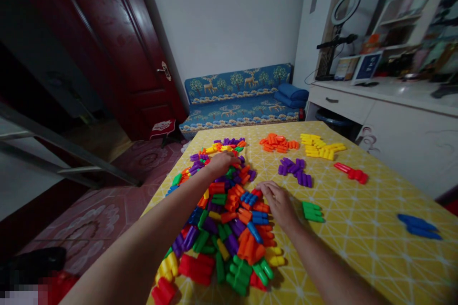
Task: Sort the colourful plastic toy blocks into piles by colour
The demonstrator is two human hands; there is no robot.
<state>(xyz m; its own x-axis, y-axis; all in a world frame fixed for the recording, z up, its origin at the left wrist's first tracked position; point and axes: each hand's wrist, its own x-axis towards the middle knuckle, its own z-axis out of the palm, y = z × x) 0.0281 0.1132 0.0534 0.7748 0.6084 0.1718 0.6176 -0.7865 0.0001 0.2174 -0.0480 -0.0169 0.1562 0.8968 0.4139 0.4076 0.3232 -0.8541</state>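
A large mixed pile of plastic blocks point(218, 205) in red, orange, yellow, green, blue and purple covers the left part of the table. My left hand point(223, 163) reaches into the far part of this pile, and its fingertips are too small to make out. At the pile's right edge, my right hand point(274, 195) has its fingers round a red block point(256, 192). Single-colour groups lie to the right: orange blocks point(277, 143), yellow blocks point(322, 147), purple blocks point(295, 170), red blocks point(351, 172), green blocks point(312, 211) and blue blocks point(418, 227).
The table point(365, 219) has a yellow patterned cloth. Behind it stands a blue patterned sofa point(239, 105) with folded blue cushions. A white cabinet point(404, 119) with a ring light is at the right, a dark red door point(118, 33) and metal ladder at the left.
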